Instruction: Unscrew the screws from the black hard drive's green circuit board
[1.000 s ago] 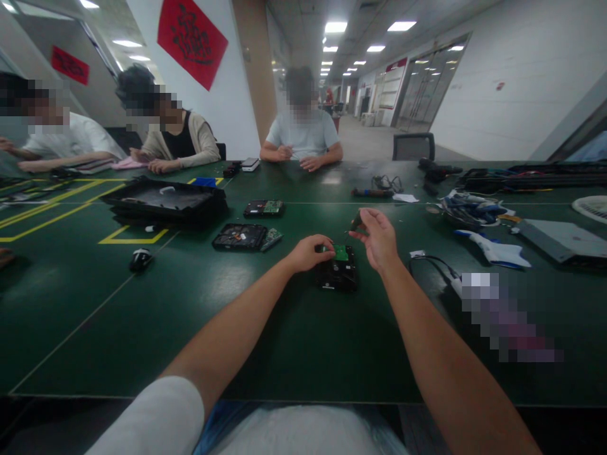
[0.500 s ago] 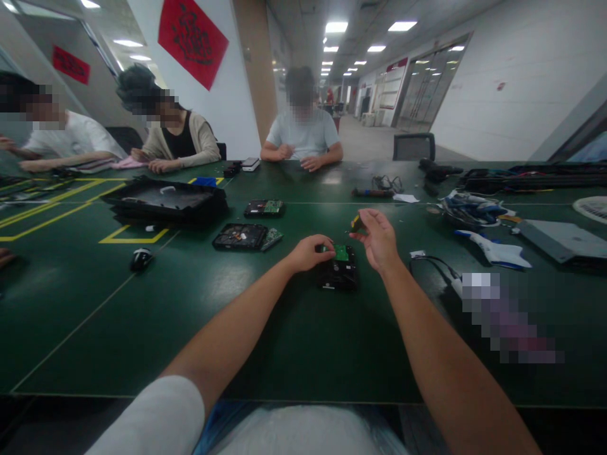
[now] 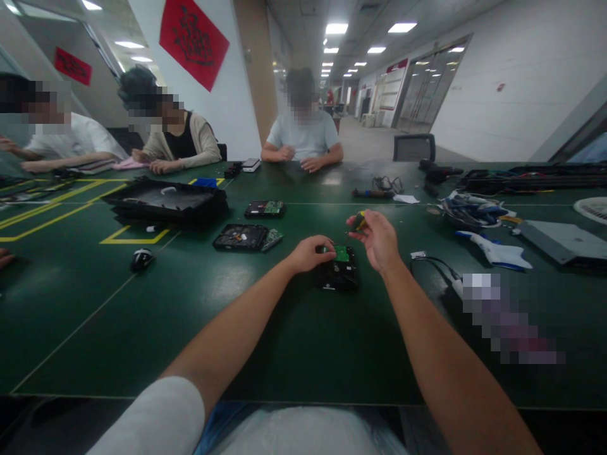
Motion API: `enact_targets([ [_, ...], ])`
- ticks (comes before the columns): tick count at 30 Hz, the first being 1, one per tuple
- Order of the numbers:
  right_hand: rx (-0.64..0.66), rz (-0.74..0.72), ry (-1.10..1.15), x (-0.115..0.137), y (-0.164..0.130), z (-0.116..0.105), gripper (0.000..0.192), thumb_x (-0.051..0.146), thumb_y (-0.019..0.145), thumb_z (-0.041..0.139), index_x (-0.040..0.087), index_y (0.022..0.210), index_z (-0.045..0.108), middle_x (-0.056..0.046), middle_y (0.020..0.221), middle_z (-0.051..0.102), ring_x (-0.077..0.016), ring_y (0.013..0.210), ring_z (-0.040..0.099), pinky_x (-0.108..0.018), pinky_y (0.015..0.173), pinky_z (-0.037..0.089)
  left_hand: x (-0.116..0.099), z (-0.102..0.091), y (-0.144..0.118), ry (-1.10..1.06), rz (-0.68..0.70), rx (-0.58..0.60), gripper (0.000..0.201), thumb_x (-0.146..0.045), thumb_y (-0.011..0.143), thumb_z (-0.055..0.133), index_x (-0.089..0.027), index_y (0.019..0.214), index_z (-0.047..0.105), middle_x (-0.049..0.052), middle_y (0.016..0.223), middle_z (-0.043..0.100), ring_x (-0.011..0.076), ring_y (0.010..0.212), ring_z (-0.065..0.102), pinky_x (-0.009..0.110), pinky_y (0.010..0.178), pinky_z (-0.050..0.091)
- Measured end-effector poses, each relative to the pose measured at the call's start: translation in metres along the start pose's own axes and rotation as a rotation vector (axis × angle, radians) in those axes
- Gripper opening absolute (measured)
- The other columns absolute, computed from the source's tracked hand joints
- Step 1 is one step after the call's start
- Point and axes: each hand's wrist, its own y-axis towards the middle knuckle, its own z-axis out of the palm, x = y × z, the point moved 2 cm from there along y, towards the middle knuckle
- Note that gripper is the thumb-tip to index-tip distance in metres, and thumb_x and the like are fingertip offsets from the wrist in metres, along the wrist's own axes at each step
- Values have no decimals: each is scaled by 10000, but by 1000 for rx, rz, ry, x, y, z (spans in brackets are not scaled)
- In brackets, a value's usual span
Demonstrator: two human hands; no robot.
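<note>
A black hard drive [image 3: 337, 276] with a green circuit board lies on the green table before me. My left hand [image 3: 312, 254] holds its far left side, fingers curled and fingertips at the board. Just above and right of the drive, my right hand [image 3: 377, 237] is closed around a small screwdriver [image 3: 360, 220] with a yellow and dark handle. Its thin tip points down toward the board, but whether it touches anything is too small to tell. Fingers hide part of the handle.
Left of my hands lie an opened hard drive [image 3: 240, 237], a loose circuit board [image 3: 272, 239] and another drive [image 3: 264, 208]. Farther left are a mouse [image 3: 141, 259] and a black tray [image 3: 165, 202]. Bundled cables [image 3: 469, 210], a glove [image 3: 497, 249] and a grey metal box [image 3: 559, 240] lie right. Several people sit opposite.
The screwdriver's handle has turned a little in my right fingers, and that hand has shifted very slightly. My left hand stays on the hard drive.
</note>
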Motion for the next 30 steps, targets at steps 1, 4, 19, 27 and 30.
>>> enact_targets([
  [1,-8,-7,-21,1,0,0,331,514,807,781,259,999,693,-11,908,742,-182,888,713,-244,603,579,0,0,0,-1,3,-2,144,-326,849,767,-219,946,769,68,1188,726,238,1146,667,412,1102,444],
  [4,-52,-34,-66,2,0,0,342,489,785,804,269,1038,734,8,902,715,-144,818,671,-203,535,527,1,0,0,-1,-2,-2,146,-324,844,773,-220,948,770,68,1192,724,239,1151,665,417,1102,444],
  [19,-50,-24,-23,2,-1,0,297,482,787,786,271,986,723,3,894,710,-153,834,667,-237,602,573,1,0,0,-6,-3,3,145,-326,840,773,-222,941,769,67,1185,724,235,1134,669,413,1093,450],
  [27,-37,-33,-29,1,0,1,287,486,784,792,238,917,738,-22,925,730,-171,900,678,-229,605,561,2,0,1,1,-6,12,147,-330,837,776,-225,939,770,67,1193,724,237,1162,660,414,1109,439],
  [30,-11,-28,-12,1,0,0,309,521,826,732,239,953,737,-38,971,749,-187,945,694,-244,627,575,1,0,0,7,-5,9,152,-340,844,768,-227,946,769,64,1207,718,236,1167,656,417,1111,437],
])
